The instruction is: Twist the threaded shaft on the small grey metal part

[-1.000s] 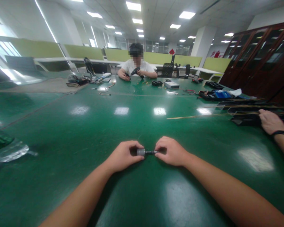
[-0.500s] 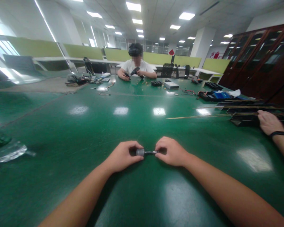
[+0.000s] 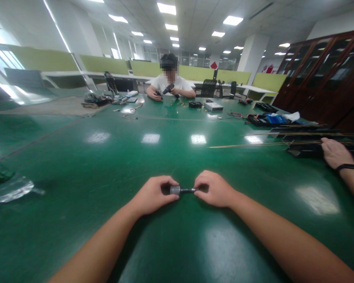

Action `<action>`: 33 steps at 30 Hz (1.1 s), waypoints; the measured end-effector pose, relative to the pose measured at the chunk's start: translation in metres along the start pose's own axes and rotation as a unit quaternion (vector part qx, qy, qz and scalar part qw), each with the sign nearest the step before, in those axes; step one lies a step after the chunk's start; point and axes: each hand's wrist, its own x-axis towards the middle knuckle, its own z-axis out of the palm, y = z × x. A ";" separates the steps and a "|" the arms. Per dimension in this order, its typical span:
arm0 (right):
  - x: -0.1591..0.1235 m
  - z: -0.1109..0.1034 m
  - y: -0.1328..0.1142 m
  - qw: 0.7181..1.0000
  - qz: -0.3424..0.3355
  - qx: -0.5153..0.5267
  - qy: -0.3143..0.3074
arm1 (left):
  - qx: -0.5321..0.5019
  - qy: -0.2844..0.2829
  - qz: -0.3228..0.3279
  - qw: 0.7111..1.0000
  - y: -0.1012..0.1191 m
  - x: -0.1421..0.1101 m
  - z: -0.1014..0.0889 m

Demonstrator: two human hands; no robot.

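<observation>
A small grey metal cylinder (image 3: 175, 190) lies low over the green tabletop (image 3: 165, 157), with a thin dark shaft (image 3: 187, 190) running out of its right side. My left hand (image 3: 153, 195) is closed on the cylinder, thumb below and fingertips above. At the other end, my right hand (image 3: 214, 188) pinches the tip of the shaft between thumb and forefinger. A small bright piece shows at those fingertips, too small to name. The fingers hide the shaft's far end.
Clear plastic wrap (image 3: 13, 190) lies at the left. Thin brass-coloured rods (image 3: 244, 145) and black channel pieces (image 3: 303, 149) lie at the right, under another person's hand (image 3: 336, 153). Across the table a person (image 3: 171, 84) holds a power drill (image 3: 168, 89). A white box (image 3: 214, 106) stands nearby.
My right hand has shifted very slightly to the right along the shaft's end. My left hand and the cylinder stay in place.
</observation>
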 end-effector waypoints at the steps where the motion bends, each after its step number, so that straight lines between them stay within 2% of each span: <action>1: 0.000 0.000 0.000 1.000 0.001 0.000 -0.001 | 0.001 0.000 0.000 1.000 0.000 0.000 0.000; 33: -0.002 -0.009 0.007 1.000 -0.008 0.004 -0.017 | 0.007 -0.001 0.003 1.000 0.000 0.000 0.000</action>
